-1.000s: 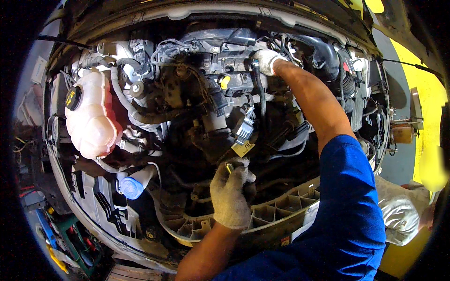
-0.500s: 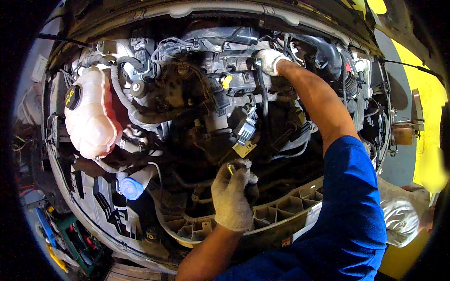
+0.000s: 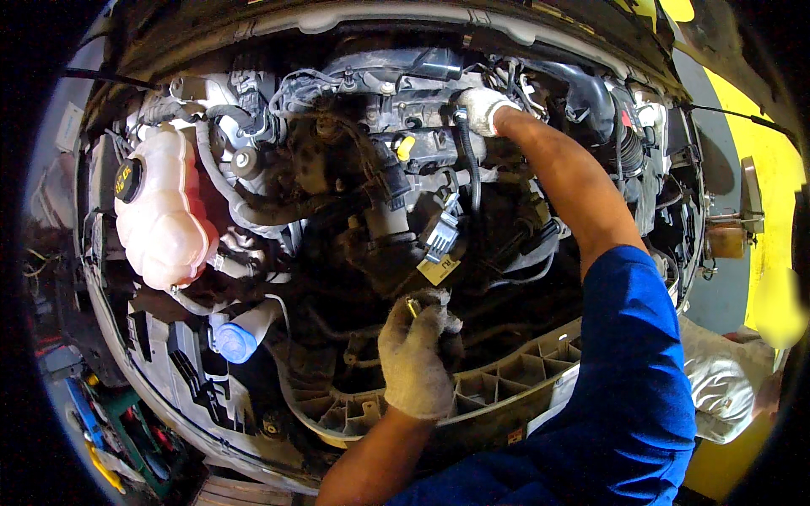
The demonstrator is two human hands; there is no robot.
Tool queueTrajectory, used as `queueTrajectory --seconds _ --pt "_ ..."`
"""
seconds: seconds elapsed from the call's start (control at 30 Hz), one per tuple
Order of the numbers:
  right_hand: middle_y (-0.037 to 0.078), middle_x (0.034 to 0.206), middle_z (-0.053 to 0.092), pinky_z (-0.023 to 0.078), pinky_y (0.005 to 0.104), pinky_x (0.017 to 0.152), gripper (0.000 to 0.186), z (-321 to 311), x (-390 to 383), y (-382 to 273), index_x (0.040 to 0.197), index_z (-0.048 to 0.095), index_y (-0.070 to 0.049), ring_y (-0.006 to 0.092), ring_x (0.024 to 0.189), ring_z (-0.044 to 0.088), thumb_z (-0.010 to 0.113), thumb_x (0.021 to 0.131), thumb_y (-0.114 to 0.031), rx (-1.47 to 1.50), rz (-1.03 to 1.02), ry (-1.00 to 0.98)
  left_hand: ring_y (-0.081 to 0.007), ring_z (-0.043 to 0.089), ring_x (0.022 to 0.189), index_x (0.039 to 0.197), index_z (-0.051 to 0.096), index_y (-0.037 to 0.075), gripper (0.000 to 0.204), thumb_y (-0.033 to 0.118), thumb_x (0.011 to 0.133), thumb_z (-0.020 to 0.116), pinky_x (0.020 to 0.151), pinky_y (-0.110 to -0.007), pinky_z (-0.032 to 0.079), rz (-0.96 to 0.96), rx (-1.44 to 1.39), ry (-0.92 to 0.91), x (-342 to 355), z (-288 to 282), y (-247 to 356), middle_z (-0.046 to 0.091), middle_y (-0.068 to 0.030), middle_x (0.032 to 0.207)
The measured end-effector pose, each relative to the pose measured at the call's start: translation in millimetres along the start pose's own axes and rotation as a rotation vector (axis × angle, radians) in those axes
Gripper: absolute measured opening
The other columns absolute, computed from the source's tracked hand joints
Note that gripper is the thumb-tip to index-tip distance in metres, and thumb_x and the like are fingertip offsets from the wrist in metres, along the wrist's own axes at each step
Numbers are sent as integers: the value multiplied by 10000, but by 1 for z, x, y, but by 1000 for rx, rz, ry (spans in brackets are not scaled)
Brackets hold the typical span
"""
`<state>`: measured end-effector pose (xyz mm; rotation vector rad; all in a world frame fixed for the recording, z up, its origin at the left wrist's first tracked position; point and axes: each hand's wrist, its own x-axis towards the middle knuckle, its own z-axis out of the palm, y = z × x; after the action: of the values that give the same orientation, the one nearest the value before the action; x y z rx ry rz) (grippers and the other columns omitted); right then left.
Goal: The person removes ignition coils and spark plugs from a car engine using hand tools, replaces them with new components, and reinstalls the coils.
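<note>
My left hand [image 3: 418, 358], in a knitted work glove, is closed in front of the engine, above the front crossmember. A small brass-coloured piece [image 3: 413, 308] shows between its fingers; its exact kind cannot be made out. Above it hangs a yellowish label [image 3: 440, 269], beneath a silver finned part [image 3: 441, 236]. At the right rear of the engine, my gloved right hand [image 3: 484, 112] reaches down beside the top of a black corrugated hose [image 3: 469, 156]. Its fingertips are hidden. Left of that hand lies the engine top, with a yellow cap [image 3: 406, 148].
A pinkish coolant tank [image 3: 164, 215] with a black cap and a blue washer cap [image 3: 235, 342] stand at left. The ribbed crossmember [image 3: 523, 375] runs along the front. Tools in a green tray [image 3: 139, 438] lie lower left; another person's pale clothing [image 3: 717, 384] shows at right.
Both hands stay nearly in place. My left hand has shifted very slightly left, with the brass-coloured piece still in its fingers.
</note>
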<state>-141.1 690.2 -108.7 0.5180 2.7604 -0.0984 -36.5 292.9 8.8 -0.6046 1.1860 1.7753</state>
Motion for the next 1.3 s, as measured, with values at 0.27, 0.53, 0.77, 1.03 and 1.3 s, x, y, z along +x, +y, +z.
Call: queueTrajectory --seconds 0.27,0.53,0.77,1.03,1.3 --pt "210 1017 725 533 422 781 458 -23 -9 18 1193 666 -19 323 929 695 559 748 -8 244 96 -153 -137 580 679 997 665 85 201 265 921 619 613 -286 484 -10 -73 -58 0 -2 1 635 -31 787" --pt "237 1044 679 519 458 829 324 -97 -197 -75 1090 676 -10 419 973 652 608 933 -285 266 10 390 -97 553 902 1264 603 72 369 354 1036 536 735 -255 442 142 -44 -182 19 -16 -20 617 2 1023" --pt "194 940 657 516 458 778 296 -48 -334 -158 1083 674 -48 404 898 631 632 956 -312 818 -305 203 -88 586 755 1242 621 60 347 317 1009 620 668 -247 503 278 -10 -440 14 -10 -25 674 -32 1011" --pt "158 825 627 501 389 705 229 -51 -345 -163 1002 668 -23 280 756 618 613 989 -244 1150 51 314 -144 611 825 1262 583 33 341 225 987 648 731 -308 500 156 -88 -607 7 -5 -17 645 -54 1025" --pt "208 948 683 520 403 792 233 -86 -234 -3 1010 698 -23 379 889 664 606 945 -227 244 240 852 -148 544 710 1138 615 80 260 289 987 578 605 -289 433 -38 -139 -366 2 1 -9 618 -25 821"
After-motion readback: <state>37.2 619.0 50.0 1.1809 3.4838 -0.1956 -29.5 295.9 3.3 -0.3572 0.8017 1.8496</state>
